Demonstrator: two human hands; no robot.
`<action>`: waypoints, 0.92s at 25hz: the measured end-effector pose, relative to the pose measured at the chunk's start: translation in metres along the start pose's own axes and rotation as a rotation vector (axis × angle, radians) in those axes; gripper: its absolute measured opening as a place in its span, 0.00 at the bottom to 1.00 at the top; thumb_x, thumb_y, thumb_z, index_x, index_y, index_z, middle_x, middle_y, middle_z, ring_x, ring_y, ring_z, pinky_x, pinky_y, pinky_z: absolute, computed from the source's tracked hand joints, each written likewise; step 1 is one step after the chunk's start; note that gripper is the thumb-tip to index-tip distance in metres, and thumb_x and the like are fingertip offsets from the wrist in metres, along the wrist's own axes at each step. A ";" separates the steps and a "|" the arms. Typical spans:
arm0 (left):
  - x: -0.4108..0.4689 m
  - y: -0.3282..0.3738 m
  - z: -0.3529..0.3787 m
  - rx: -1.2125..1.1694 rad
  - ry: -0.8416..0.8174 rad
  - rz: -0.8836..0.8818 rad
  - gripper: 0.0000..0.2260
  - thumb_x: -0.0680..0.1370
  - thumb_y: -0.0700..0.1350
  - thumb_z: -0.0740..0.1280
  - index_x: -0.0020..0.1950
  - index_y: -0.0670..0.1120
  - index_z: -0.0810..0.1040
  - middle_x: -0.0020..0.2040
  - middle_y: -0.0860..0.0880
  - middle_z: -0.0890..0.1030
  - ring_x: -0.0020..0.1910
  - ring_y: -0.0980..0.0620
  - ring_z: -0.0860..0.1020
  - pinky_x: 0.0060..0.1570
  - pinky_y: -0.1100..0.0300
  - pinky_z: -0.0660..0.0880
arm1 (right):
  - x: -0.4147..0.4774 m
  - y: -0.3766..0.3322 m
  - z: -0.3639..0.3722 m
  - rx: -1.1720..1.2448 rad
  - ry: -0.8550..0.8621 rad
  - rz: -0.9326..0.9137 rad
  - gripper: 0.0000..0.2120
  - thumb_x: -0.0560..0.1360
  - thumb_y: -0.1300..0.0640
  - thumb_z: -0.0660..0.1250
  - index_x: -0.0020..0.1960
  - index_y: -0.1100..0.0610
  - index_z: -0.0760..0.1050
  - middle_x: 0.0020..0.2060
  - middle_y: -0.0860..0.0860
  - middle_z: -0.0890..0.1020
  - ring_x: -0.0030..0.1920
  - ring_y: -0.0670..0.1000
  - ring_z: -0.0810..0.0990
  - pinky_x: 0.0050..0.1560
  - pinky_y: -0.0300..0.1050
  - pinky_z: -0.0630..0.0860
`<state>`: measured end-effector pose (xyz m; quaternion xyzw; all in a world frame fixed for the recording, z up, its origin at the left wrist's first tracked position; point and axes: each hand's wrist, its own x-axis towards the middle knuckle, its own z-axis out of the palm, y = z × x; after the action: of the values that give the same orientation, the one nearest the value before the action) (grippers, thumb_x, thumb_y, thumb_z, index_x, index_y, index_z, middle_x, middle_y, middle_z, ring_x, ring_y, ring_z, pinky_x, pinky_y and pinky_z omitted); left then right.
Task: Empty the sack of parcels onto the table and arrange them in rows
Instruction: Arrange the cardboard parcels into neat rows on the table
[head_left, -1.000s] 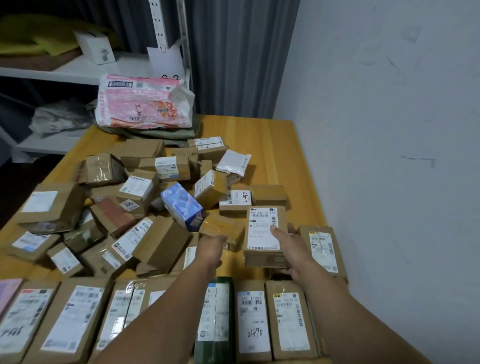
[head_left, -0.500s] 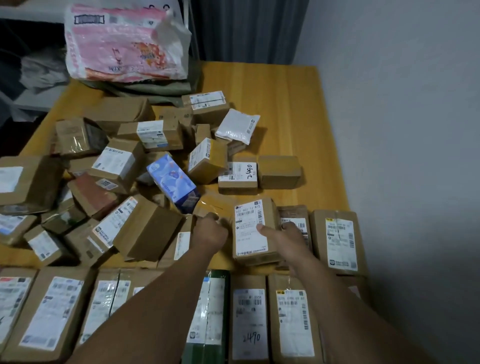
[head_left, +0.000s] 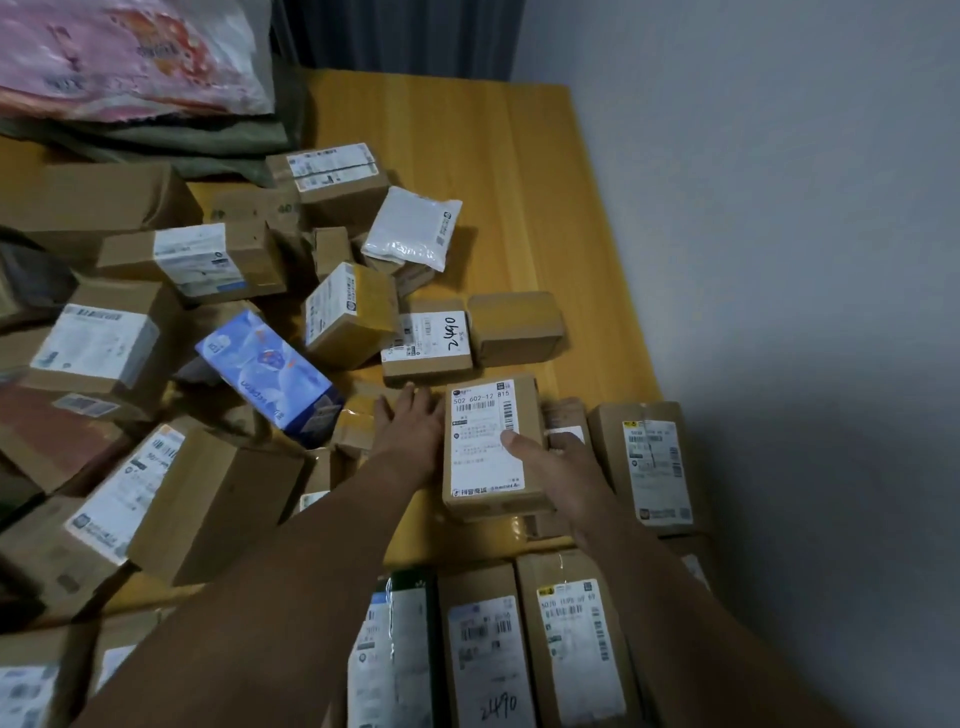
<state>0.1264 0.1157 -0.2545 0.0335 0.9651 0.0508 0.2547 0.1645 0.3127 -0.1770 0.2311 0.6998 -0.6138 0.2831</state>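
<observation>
Head view: bare table strip between labelled box and near row.

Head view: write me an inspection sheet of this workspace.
Surface: wooden table, bare along its far right side.
Job's things: labelled carton behind the near row of parcels; loose pile at left, with a blue box and a white mailer.
Clutter: pink printed bag on olive-green fabric, far left.
Hands: left hand flat beside the carton's left edge; right hand grips it, thumb on the label.
Cables: nothing seen.
Surroundings: grey wall at right; dark curtain behind.
</observation>
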 end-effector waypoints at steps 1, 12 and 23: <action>0.000 -0.002 -0.003 -0.041 0.062 0.011 0.43 0.75 0.54 0.72 0.82 0.52 0.49 0.79 0.42 0.54 0.80 0.40 0.47 0.76 0.35 0.48 | 0.000 0.001 0.002 -0.010 0.017 -0.003 0.16 0.75 0.46 0.75 0.58 0.51 0.78 0.47 0.45 0.87 0.43 0.44 0.86 0.39 0.39 0.78; -0.048 -0.040 -0.084 -1.955 0.226 -0.195 0.22 0.67 0.44 0.75 0.61 0.47 0.80 0.54 0.47 0.84 0.56 0.44 0.81 0.64 0.44 0.73 | -0.015 -0.038 -0.011 0.052 0.071 -0.070 0.29 0.62 0.39 0.78 0.58 0.52 0.79 0.48 0.50 0.88 0.49 0.55 0.87 0.57 0.63 0.81; -0.122 -0.033 -0.042 -2.067 -0.034 -0.392 0.20 0.76 0.60 0.68 0.60 0.48 0.80 0.52 0.41 0.86 0.53 0.39 0.84 0.50 0.44 0.79 | -0.030 -0.018 0.016 -0.026 -0.111 0.029 0.28 0.68 0.38 0.75 0.64 0.50 0.78 0.52 0.46 0.87 0.55 0.53 0.85 0.59 0.55 0.77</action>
<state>0.2101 0.0686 -0.1622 -0.3559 0.4369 0.8070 0.1767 0.1768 0.2955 -0.1448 0.2029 0.6876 -0.6124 0.3334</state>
